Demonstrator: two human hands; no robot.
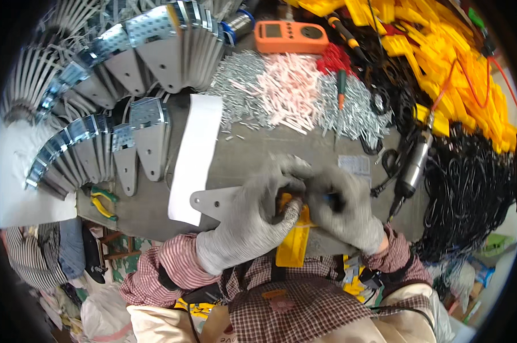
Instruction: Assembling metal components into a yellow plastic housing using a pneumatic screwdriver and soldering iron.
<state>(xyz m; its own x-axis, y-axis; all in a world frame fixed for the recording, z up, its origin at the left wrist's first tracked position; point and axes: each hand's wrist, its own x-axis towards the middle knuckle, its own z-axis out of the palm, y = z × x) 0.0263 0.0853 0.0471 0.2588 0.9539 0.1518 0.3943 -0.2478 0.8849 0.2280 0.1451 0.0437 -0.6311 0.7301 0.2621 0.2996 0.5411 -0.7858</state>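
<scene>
Head view, near to far. Left hand (244, 220) and right hand (341, 208), both in grey knit gloves, close together on a yellow plastic clip (292, 243) and a flat grey metal bracket (215, 201) at the near edge of the grey counter (270, 151): apparently a fitting step, calling next for fine fingertip pressure. Open room lies just beyond; farther off, fanned perforated metal brackets (155, 46), heaped small pins (287, 88) and an orange meter (290, 35) crowd the back.
</scene>
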